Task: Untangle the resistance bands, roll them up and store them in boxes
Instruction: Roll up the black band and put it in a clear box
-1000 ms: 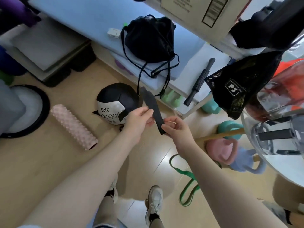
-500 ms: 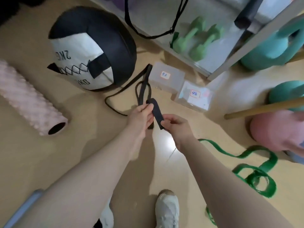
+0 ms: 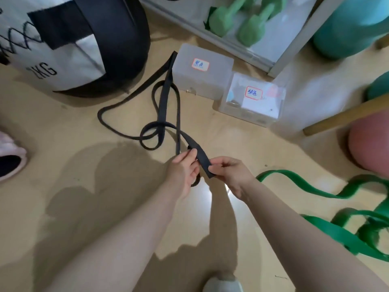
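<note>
A black-and-white medicine ball (image 3: pixel 69 39) marked "2KG" is seen at the upper left of the wooden floor (image 3: pixel 63 165). Two green dumbbells (image 3: pixel 237 17) are lodged under a shelf, with a teal kettlebell (image 3: pixel 349 24) beside them. A pink kettlebell (image 3: pixel 368 142) and a wooden stick (image 3: pixel 345 116) are found at right.

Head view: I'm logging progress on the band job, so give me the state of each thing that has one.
black band: unrolled, looped over itself on the floor, one end lifted
left hand: pinches the black band
right hand: pinches the band's end
green band: loose and coiled on the floor, untouched
left box: lid closed, labelled
right box: lid closed, labelled
</note>
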